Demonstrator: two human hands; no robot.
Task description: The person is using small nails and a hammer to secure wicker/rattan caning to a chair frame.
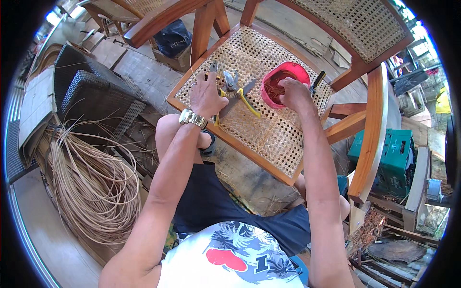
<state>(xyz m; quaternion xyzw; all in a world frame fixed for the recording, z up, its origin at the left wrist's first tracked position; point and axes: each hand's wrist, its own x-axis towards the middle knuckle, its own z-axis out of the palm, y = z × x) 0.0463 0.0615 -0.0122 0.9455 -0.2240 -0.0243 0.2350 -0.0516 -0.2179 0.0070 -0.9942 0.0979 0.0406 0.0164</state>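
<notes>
A wooden armchair with a woven cane seat (276, 132) stands in front of me. My left hand (206, 96), wearing a watch, is over the left part of the seat with its fingers curled. A grey metal tool tip (213, 66) shows just beyond the fingertips; what they hold is hidden. Close to the thumb lie pruning shears (231, 82) with a yellow handle, and a grey blade (249, 87) sticks out beside them. My right hand (294, 93) dips into a red-pink bowl (300, 70) of thin brown bits, fingers drawn together; any piece in them is hidden.
A black-and-yellow-handled tool (318, 80) lies right of the bowl. The chair's cane back (353, 26) and wooden arm (373, 139) rise around the seat. A big coil of rattan strands (91, 187) is at my left, a green crate (391, 153) at right.
</notes>
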